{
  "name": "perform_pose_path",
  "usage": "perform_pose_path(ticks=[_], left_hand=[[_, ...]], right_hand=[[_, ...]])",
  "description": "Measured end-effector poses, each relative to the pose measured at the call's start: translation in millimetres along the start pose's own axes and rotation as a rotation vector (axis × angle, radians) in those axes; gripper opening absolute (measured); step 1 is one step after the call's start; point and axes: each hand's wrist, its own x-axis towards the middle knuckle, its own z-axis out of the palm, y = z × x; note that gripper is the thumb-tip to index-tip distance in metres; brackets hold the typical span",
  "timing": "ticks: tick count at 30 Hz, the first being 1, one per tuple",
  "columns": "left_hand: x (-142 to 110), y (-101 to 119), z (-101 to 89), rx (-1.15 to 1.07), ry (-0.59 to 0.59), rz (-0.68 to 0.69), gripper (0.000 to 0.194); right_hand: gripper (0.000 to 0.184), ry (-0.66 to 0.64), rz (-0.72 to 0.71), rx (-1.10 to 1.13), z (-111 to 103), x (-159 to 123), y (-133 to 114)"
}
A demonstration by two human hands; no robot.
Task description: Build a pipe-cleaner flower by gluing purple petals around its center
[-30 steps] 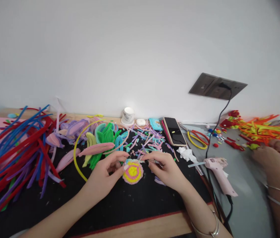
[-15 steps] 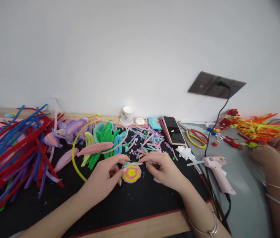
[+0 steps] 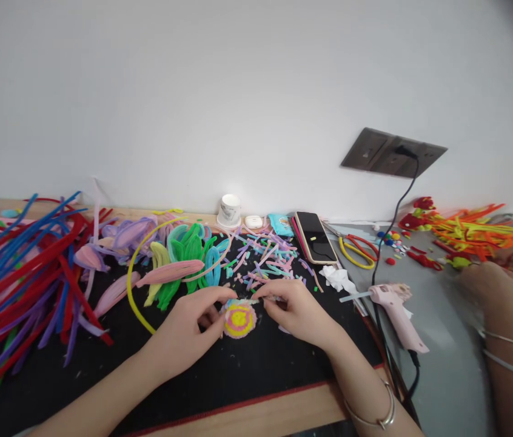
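A round disc of fuzzy chenille, ringed in yellow and pink (image 3: 239, 320), sits between the two hands over the black mat (image 3: 220, 376). Compared with a second ago, the disc's face looks slightly more tipped back, and it remains between both hands; in my judgement the work at its upper edge is unfinished. Left hand (image 3: 188, 325): wrist low, thumb and index finger appear closed on the disc's left edge. Right hand (image 3: 299, 315): arched, fingertips drawn together at the disc's upper right; whether they grip anything cannot be told. Beyond the disc lie short pastel chenille clippings (image 3: 268, 258); to its right, a pale pink glue gun (image 3: 397, 315); farther right, a co-worker's hand (image 3: 488, 294).
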Motion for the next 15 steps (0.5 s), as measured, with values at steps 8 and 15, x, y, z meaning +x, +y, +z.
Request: perform_pose_path(ticks=[8, 15], left_hand=[[2.8, -0.1, -0.6, 0.134, -0.012, 0.017, 0.022], [3.1, -2.5, -4.5, 0.265, 0.010, 0.180, 0.020]], right_hand=[[0.030, 0.000, 0.000, 0.008, -0.4, -0.5, -1.8], [0.030, -0.007, -0.002, -0.004, 0.4, -0.8, 0.4]])
